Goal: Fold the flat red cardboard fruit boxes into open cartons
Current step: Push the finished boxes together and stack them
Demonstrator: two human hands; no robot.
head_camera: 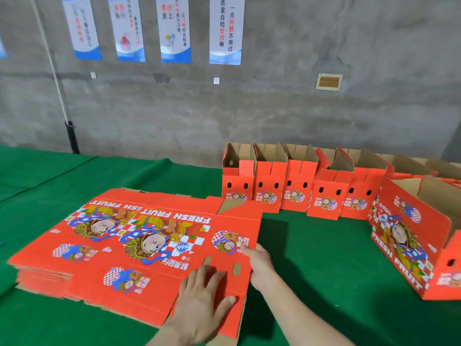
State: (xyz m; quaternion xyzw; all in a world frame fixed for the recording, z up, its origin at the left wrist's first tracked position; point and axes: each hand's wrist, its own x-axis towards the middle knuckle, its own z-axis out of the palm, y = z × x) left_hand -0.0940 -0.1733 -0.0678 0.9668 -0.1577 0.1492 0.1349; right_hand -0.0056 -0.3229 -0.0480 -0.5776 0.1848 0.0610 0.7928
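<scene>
**Taking the next flat off the stack**

Head view: the stack of flat boxes (42, 275) lies printed side up on the left near part of the green table (311, 258). The top flat (159, 248) sits slightly askew on it. Finished cartons (287, 193) stand in a row along the table's far edge, and one more open carton (409, 236) stands at the right edge.

The step looks to be separating the top flat before squaring it up. To do it well, peel only one sheet, lift from the right edge, and keep the sheets below pinned so that they do not slide.

The left hand (204, 295) lies flat on the top flat near its near right corner, fingers spread and straight, pressing down. The right hand (260, 267) grips the flat's right edge, with the thumb on the printed face. Its fingers are hidden beneath, so how far they curl cannot be told.
</scene>
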